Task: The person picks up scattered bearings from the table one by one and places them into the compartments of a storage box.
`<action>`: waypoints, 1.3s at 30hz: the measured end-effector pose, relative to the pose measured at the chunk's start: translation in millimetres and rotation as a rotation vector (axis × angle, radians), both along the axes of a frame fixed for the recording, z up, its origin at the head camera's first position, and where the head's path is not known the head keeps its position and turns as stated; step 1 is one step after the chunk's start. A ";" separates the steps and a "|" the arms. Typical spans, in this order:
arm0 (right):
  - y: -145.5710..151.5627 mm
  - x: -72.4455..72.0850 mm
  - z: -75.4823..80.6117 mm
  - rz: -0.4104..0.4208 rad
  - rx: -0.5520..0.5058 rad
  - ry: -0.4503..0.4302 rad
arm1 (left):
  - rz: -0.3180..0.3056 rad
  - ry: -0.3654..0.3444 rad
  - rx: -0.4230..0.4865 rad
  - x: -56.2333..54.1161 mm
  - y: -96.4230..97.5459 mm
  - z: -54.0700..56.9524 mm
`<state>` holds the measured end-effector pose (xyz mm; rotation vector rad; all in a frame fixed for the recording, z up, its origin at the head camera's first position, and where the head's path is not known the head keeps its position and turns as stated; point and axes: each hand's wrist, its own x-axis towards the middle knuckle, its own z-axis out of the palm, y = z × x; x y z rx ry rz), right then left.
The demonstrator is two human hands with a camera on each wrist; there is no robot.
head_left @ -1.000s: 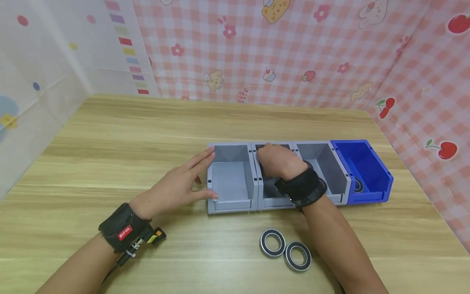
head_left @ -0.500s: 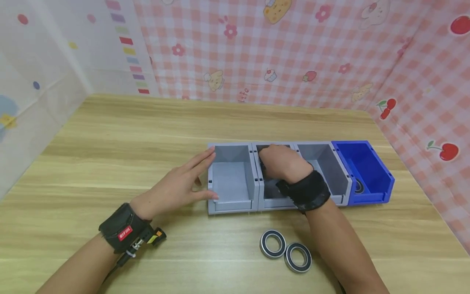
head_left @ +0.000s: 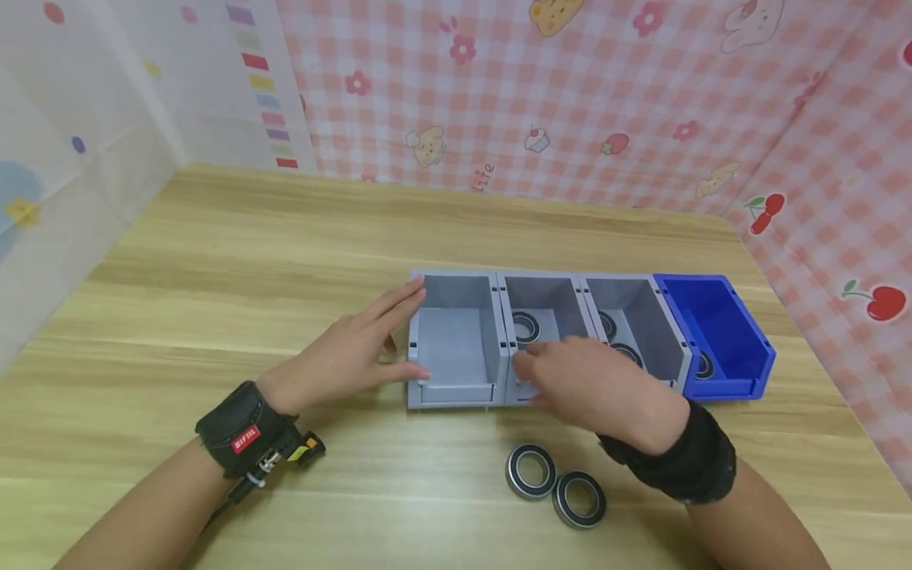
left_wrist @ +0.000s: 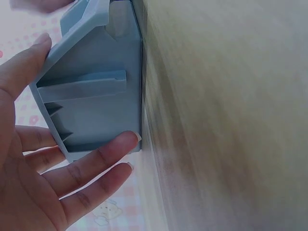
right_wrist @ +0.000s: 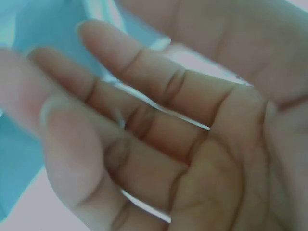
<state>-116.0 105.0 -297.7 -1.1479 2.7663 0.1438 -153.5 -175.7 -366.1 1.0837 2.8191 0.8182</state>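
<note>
My left hand (head_left: pixel 349 348) rests with fairly straight fingers against the outer side of the leftmost grey bin (head_left: pixel 456 394), thumb near its front corner. In the left wrist view, the fingers (left_wrist: pixel 91 168) lie along the bin's side wall. My right hand (head_left: pixel 598 388) hovers over the front of the second grey bin (head_left: pixel 552 293), fingers loosely bent; the right wrist view shows nothing in its palm (right_wrist: pixel 216 168). A ball bearing (head_left: pixel 526 327) lies in that bin, whose front part the hand hides. Two bearings (head_left: pixel 625 355) show in the third grey bin (head_left: pixel 644 317).
At the right end of the row, a blue bin (head_left: pixel 727 317) contains a bearing (head_left: pixel 704 365). Two more bearings, one left (head_left: pixel 530 471) and one right (head_left: pixel 579 499), lie touching or nearly so on the wooden table (head_left: pixel 399 507) before the bins. Patterned cloth walls (head_left: pixel 534 95) stand behind.
My right hand has come up out of the second bin and moved toward me and right, uncovering a bearing there and those in the third bin. The left hand stays at the leftmost bin.
</note>
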 end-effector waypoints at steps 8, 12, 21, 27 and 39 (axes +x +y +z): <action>5.3 41.9 -24.5 0.230 -0.010 0.006 | 0.005 -0.001 -0.021 0.8 -0.2 1.7; 5.5 48.7 -29.0 0.231 0.010 -0.069 | 0.011 -0.007 -0.018 1.7 -0.7 1.5; 0.9 51.4 -36.3 0.174 0.096 -0.163 | 0.011 -0.002 -0.005 0.7 0.4 0.8; -1.0 51.3 -36.7 0.158 0.111 -0.169 | 0.008 0.009 -0.010 0.8 -0.1 0.6; -3.5 49.3 -31.4 0.160 0.105 -0.202 | 0.006 0.017 -0.008 1.8 -0.6 0.9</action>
